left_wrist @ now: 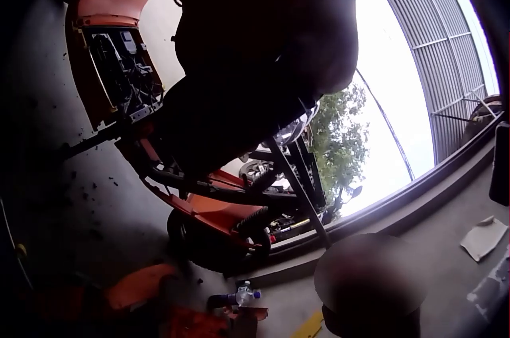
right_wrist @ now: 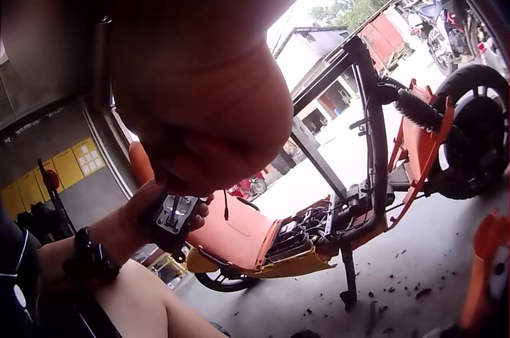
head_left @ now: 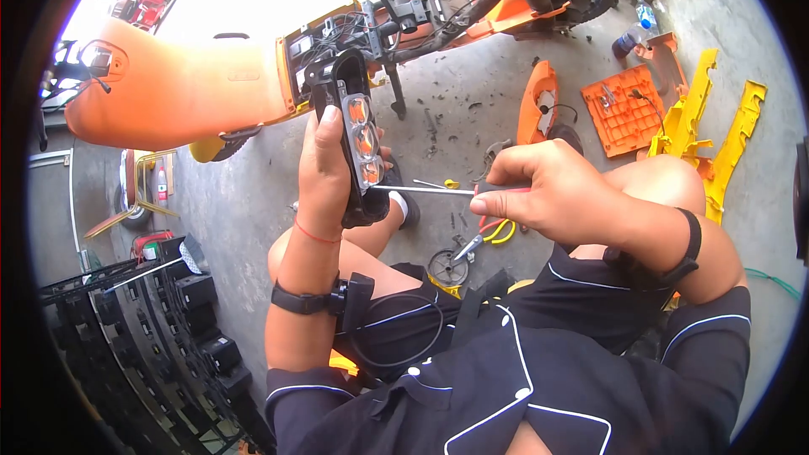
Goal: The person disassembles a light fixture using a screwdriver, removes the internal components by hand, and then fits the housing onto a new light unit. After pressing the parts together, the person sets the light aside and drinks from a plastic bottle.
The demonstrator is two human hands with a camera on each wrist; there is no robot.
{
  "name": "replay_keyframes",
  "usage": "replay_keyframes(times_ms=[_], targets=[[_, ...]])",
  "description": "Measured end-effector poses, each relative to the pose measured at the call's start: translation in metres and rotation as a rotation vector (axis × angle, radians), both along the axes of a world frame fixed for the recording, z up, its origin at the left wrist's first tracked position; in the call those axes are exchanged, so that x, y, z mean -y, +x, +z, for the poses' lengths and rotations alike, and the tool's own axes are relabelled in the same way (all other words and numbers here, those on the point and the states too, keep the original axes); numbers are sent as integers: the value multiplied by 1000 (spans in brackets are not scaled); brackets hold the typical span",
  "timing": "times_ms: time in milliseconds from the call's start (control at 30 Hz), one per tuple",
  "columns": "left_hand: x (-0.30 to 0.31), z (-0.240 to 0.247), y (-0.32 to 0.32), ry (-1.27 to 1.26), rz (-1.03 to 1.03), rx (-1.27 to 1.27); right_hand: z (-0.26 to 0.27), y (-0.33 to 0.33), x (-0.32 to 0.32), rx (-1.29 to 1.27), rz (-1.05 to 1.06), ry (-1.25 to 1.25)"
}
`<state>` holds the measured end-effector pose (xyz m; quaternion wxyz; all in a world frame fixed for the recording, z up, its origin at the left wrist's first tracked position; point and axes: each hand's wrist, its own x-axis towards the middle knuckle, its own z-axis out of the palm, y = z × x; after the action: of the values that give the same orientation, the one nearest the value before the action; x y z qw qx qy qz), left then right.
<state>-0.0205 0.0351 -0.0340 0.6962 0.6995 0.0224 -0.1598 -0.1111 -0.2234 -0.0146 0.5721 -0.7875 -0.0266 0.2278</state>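
The lamp unit (head_left: 361, 131) sits left of the screwdriver (head_left: 421, 190), scooter (head_left: 472, 2) behind.

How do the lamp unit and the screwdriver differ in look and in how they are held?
The lamp unit is black with orange lenses and stands upright; the screwdriver is thin, with a bare metal shaft, and lies level. The left hand wraps round the lamp unit's side; the right hand grips only the screwdriver's handle. Both are held above the knees, and the screwdriver's tip meets the lamp unit's lower end.

Black plastic light housing (head_left: 350, 139), metal screwdriver shaft (head_left: 421, 190)
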Motion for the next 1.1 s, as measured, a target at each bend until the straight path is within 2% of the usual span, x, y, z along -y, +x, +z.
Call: replay_keyframes(times_ms=[33,100,233,333,400,433,467,533,600,667,700,733,800,833,900,933,1000,1100], targets=[[1,-1,0,1,-6,0,-1,1,1,0,-6,1],[2,-1,-1,-7,-14,8,-1,3,4,-190,-26,125],[1,-2,2,-20,-33,38,-5,6,3,-308,-26,196],[3,-8,10,-39,-13,124,-9,7,0,-241,-54,159],[6,-12,16,-240,2,119,-5,13,3,-154,-55,25],[6,-13,18,-157,-41,166,-1,14,7,-9,-31,-57],[7,-12,18,-157,-58,183,5,17,13,17,-26,-67],[11,-10,14,-234,-63,202,20,22,25,227,103,-287],[9,-1,13,-260,-95,225,35,22,39,268,107,-312],[8,9,10,-289,-126,183,45,26,54,265,188,-191],[3,10,10,-342,-163,156,41,28,58,206,170,-49],[2,9,8,-340,-162,155,39,30,58,127,131,114],[1,6,8,-547,-150,29,49,28,54,-8,-19,329],[2,11,4,-536,-99,-1,46,28,52,-7,-18,330],[-2,4,2,-558,-131,-3,38,29,51,285,-145,96],[-2,1,1,-579,-165,-6,35,29,48,283,-140,93],[3,-2,0,-554,-191,21,32,30,40,687,-140,-177],[4,-3,0,-531,-200,28,29,33,32,830,-146,-193]])
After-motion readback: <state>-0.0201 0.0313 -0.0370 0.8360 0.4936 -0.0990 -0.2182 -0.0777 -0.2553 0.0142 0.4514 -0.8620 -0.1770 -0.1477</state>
